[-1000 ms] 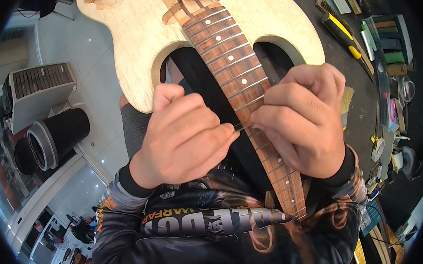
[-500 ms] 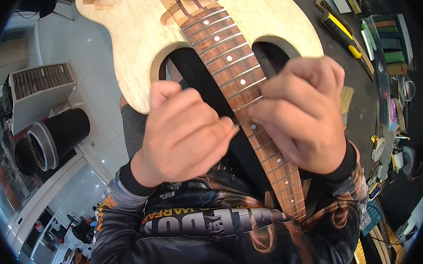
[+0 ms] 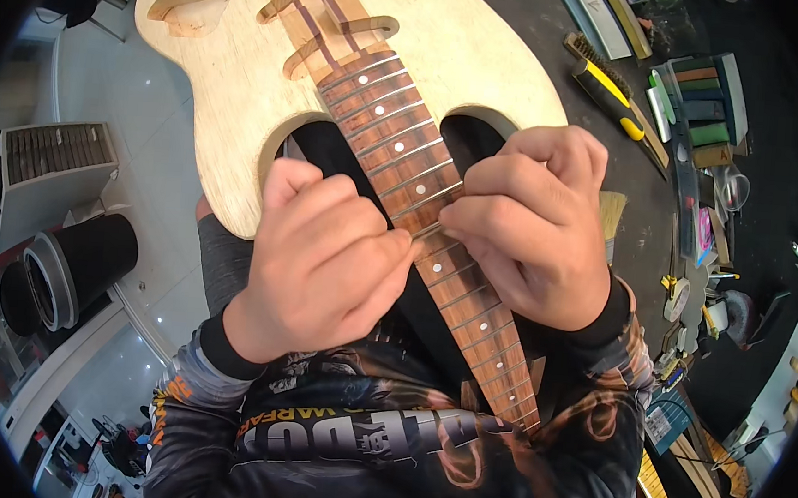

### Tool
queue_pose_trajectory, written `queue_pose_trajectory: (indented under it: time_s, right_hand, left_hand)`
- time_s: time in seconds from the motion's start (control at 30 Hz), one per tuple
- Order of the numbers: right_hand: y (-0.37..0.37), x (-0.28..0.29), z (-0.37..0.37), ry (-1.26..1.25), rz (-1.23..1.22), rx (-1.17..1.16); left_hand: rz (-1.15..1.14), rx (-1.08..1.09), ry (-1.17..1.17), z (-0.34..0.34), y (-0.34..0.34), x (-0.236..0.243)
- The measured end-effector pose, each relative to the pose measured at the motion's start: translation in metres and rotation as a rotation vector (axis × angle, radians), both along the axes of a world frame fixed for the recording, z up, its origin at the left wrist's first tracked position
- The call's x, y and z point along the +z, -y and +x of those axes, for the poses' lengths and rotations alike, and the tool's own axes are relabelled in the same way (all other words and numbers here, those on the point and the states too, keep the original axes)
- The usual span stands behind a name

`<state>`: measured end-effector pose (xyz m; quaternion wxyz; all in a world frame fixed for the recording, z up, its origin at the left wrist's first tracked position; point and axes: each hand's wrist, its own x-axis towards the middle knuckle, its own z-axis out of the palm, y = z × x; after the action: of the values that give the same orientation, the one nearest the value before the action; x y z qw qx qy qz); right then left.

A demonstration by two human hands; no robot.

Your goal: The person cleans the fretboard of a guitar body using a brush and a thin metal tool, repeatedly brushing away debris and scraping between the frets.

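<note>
An unfinished pale wooden guitar body [image 3: 235, 80] lies in front of me, its dark brown fretboard [image 3: 401, 147] slanting toward my lap at the lower right. The fretboard has metal frets and white dot inlays. My left hand [image 3: 320, 253] is curled closed, its fingertips pinched at the left edge of the fretboard. From the other side my right hand [image 3: 549, 227] is also curled, thumb and fingers pinched together over the right edge. The two pinches face each other along one fret line. Anything held between the fingertips is too thin or hidden to name.
On the dark bench at the right lie a yellow-and-black handled wire brush [image 3: 611, 88], a bristle brush [image 3: 611, 218] and a rack of coloured blocks [image 3: 705, 104]. A black bin [image 3: 93, 255] and a slotted box [image 3: 58, 156] stand on the floor at the left.
The guitar and bench have shifted left in view, with the guitar also lower. My left fingertips have come in onto the fretboard edge, and both hands are closer together and less blurred.
</note>
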<state>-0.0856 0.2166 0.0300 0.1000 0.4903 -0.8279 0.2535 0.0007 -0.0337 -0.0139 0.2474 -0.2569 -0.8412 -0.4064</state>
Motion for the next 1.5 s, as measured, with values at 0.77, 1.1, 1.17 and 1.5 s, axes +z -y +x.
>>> queue_pose_trajectory:
  time_s: [0.77,1.1,1.17,1.5]
  right_hand:
    - [-0.021,0.004,-0.003,0.091,0.029,-0.011]
    - [-0.02,-0.003,-0.012,0.058,-0.009,0.008]
    - [-0.017,-0.005,-0.015,0.075,-0.02,0.008]
    - [-0.022,-0.006,-0.013,0.098,-0.046,0.007]
  left_hand:
    - [-0.084,-0.097,0.12,-0.012,-0.015,0.024]
    - [-0.165,-0.025,0.088,-0.014,-0.017,0.025]
    - [-0.195,0.039,0.031,-0.015,-0.015,0.02]
    - [-0.172,0.027,0.014,-0.016,-0.021,0.017]
